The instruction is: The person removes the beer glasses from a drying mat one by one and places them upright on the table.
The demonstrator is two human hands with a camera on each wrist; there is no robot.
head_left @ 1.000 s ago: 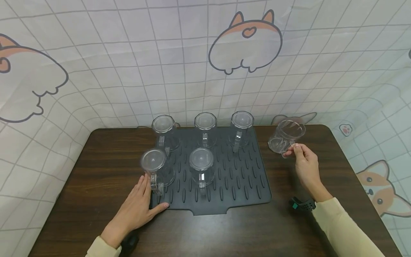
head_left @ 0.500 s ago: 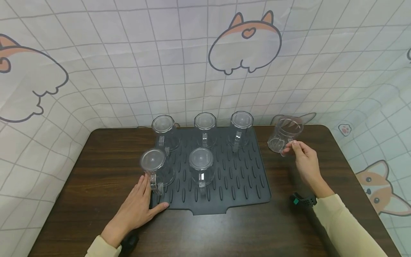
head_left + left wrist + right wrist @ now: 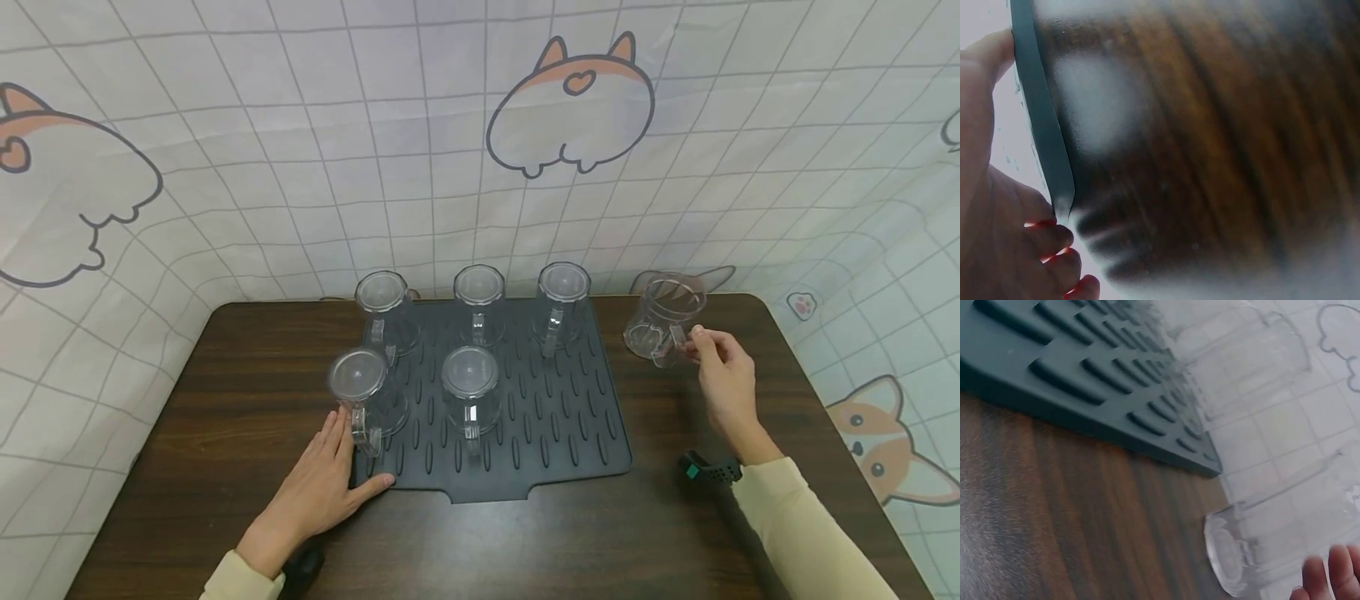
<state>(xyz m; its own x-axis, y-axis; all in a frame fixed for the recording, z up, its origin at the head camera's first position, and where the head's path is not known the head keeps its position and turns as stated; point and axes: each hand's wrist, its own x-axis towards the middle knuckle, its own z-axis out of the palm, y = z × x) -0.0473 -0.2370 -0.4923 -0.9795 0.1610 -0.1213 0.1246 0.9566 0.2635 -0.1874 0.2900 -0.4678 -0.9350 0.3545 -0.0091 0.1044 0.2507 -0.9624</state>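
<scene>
On the right of the wooden table a clear glass mug (image 3: 651, 321) stands upright, its handle toward the person. My right hand (image 3: 729, 383) is beside that handle, thumb and fingers slightly apart and no longer around it. In the right wrist view the fingertips (image 3: 1329, 575) show next to the mug (image 3: 1229, 550). My left hand (image 3: 311, 479) lies flat with fingers straight at the left edge of a dark grey drying mat (image 3: 555, 417). Its fingertips are close to an upside-down glass mug (image 3: 360, 375); whether they touch it cannot be told.
More upside-down glass mugs, such as the front middle mug (image 3: 471, 375) and the back right mug (image 3: 564, 287), stand on the ridged mat. A patterned tile-print curtain (image 3: 375, 183) closes off the back and sides of the table (image 3: 225, 400).
My right hand has loosened from the mug's handle and shifted slightly right. The mug stays in about the same place. My left hand has not moved.
</scene>
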